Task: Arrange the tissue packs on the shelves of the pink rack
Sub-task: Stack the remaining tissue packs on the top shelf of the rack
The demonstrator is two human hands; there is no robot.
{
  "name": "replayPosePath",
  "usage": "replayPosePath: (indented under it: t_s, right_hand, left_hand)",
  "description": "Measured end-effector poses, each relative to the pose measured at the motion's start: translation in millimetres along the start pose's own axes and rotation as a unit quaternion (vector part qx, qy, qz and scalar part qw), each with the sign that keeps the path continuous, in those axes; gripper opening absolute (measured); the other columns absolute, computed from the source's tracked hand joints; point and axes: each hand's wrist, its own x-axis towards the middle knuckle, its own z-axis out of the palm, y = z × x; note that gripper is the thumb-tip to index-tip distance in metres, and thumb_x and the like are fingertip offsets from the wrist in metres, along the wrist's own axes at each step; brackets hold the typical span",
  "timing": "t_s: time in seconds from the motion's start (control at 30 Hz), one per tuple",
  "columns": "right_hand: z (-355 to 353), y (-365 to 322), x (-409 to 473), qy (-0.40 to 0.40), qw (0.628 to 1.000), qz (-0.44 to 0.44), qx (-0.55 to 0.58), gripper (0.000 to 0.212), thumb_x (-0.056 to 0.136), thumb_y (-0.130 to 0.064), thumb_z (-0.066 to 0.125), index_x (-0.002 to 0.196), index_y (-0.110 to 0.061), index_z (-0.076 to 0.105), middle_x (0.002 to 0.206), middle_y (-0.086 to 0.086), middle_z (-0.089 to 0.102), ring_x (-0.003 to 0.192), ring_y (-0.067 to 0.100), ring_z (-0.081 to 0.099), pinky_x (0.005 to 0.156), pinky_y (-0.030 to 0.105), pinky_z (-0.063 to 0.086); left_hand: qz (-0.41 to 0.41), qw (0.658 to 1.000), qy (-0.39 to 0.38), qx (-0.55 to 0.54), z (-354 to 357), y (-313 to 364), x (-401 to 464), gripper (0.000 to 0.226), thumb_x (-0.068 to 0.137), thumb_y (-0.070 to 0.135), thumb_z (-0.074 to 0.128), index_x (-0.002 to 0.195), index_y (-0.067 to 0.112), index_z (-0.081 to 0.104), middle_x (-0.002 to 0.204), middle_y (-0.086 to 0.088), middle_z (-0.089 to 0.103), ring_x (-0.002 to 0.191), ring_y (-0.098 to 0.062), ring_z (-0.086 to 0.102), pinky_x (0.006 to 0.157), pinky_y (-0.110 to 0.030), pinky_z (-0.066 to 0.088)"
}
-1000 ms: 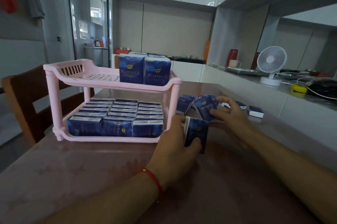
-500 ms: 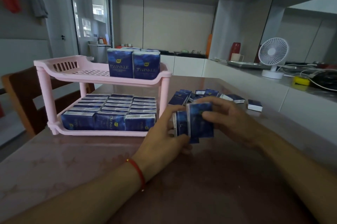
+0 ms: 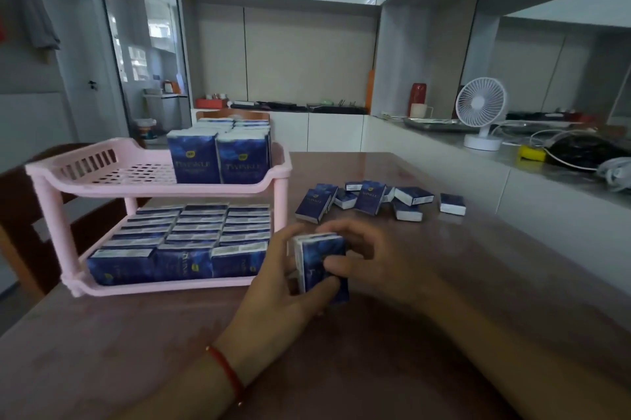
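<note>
We hold a small stack of packs (image 3: 322, 266) upright between both hands, just above the counter (image 3: 392, 351) and just right of the rack (image 3: 157, 180). Our left hand (image 3: 276, 286) cups the stack from the 8 o'clock side, thumb across its near face; our right hand (image 3: 372, 266) closes on it from 3 o'clock, its fingers (image 3: 336, 264) curled over the front. How many packs are in the stack we cannot tell. The lower shelf (image 3: 164, 284) looks full, three columns laid tight. The upper shelf (image 3: 143, 170) carries two rows standing at its right end, with bare grid to their left. Loose packs (image 3: 375, 201) lie scattered at 12 o'clock from our hands. To do this step well, we judge we should square the edges first, keep the packs pressed flat together, lift over the pink lip, and set them upright beside the standing rows, labels forward.
</note>
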Motion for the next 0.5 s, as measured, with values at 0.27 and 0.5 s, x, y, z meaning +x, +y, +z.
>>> replayPosePath:
  t_s: [0.27, 0.5]
  right_hand:
    - [-1, -6, -4, -0.052, 0.997, -0.004, 0.061, 0.044, 0.089, -0.009, 0.068, 0.131, -0.019, 0.058, 0.131, -0.005, 0.066, 0.121, 0.015, 0.062, 0.098, 0.033, 0.054]
    - [5, 7, 10, -0.004, 0.991, 0.08, 0.11, 0.037, 0.104, -0.032, 0.038, 0.124, -0.017, 0.065, 0.117, 0.011, 0.067, 0.107, 0.028, 0.064, 0.089, 0.04, 0.056]
  left_hand:
    - [0.069, 0.984, 0.062, 0.154, -6, 20, -17, 0.045, 0.077, 0.023, 0.082, 0.111, 0.031, 0.054, 0.101, 0.016, 0.069, 0.092, 0.008, 0.065, 0.075, -0.011, 0.051]
    - [0.088, 0.977, 0.099, 0.165, -96, 85, -49, 0.05, 0.078, 0.024, 0.081, 0.121, 0.027, 0.055, 0.121, 0.008, 0.068, 0.112, -0.01, 0.066, 0.091, -0.04, 0.057]
